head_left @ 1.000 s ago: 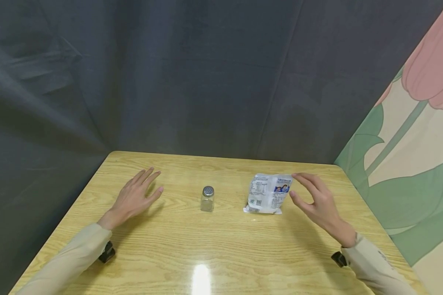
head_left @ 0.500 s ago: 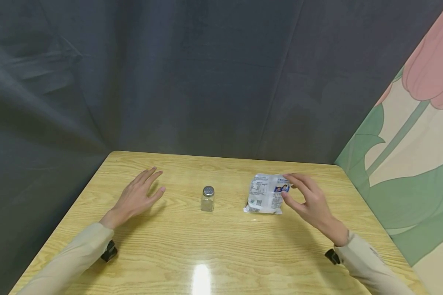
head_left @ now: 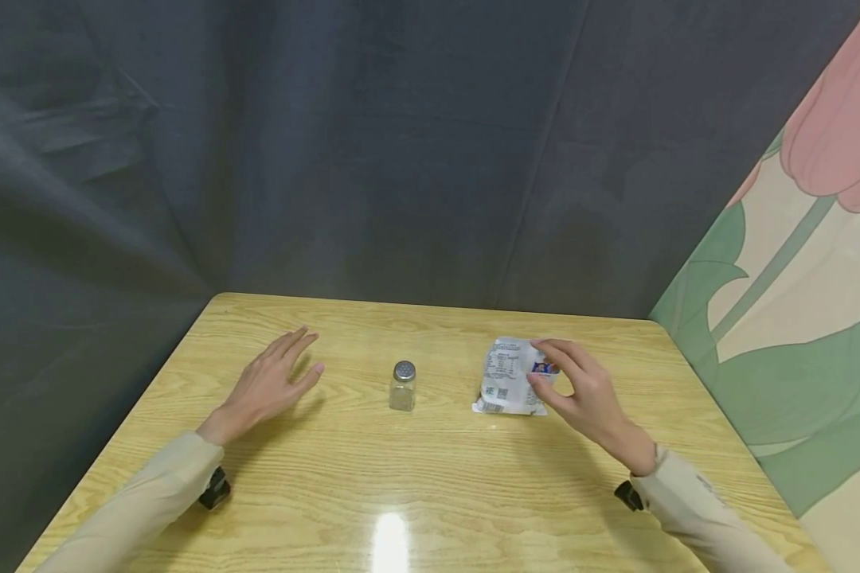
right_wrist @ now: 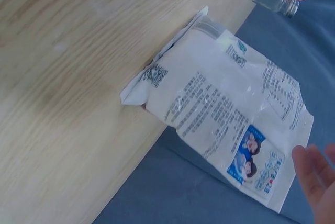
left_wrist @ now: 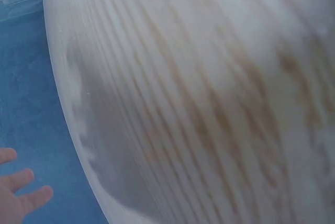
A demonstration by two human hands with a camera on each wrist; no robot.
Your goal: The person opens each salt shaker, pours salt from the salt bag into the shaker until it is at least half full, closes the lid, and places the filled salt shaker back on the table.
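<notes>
A white plastic packet with fine print and a small blue picture stands on the table, right of the middle. My right hand overlaps its right side in the head view, thumb and fingers apart. In the right wrist view, the fingertips are right by the packet's upper edge. Left of the packet stands a clear glass shaker with a perforated metal lid. Farther left, my left hand hovers over the table with its fingers spread, holding nothing.
The wooden table has a rounded far edge. Behind it and along the left hangs a dark blue cloth. On the right is a wall painted with a pink flower and green leaves.
My right hand has moved left, from beside the packet's right edge to overlapping its right side. My left hand has shifted slightly right. The packet and shaker have stayed in place.
</notes>
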